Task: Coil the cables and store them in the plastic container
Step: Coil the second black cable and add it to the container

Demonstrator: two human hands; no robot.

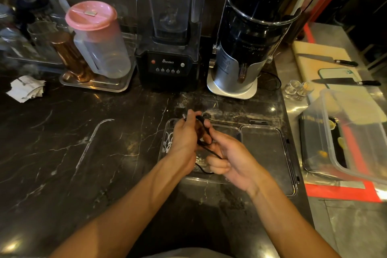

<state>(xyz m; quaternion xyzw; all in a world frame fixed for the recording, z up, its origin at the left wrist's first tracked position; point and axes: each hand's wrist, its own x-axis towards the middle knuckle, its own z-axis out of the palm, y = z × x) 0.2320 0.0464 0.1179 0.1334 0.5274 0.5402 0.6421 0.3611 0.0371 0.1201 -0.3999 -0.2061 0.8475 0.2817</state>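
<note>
Around: blender [168, 27] & juicer [249, 48] behind; lid [268, 157] just R of container
Cable: black cable [204, 132] over clear container [226, 132]; L hand [184, 138] grips loops; R hand [228, 159] pinches the tail
Inside: white cable [168, 142], prob. coiled
Room: bare counter [83, 153] to L

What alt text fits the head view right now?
Both hands, left hand and right hand, wind a black cable above an open clear plastic container holding a white cable, lid alongside.
</note>
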